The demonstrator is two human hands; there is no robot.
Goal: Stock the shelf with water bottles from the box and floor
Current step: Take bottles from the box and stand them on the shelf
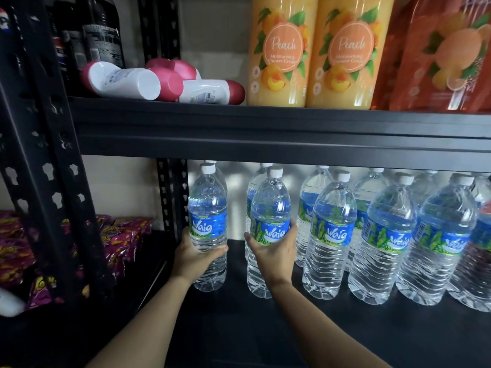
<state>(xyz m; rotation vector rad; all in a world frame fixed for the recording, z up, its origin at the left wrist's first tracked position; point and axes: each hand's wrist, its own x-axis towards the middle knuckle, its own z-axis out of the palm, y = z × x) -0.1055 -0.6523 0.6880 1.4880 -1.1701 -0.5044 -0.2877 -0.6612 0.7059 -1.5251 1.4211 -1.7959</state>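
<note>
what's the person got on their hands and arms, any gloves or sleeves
Nothing worn that shows. The left hand and the right hand are both bare, with no gloves, rings, watch or wristband visible. No sleeve appears on either arm up to the bottom edge of the picture.

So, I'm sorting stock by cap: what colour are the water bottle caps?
The caps are white, clearest in the head view.
</note>
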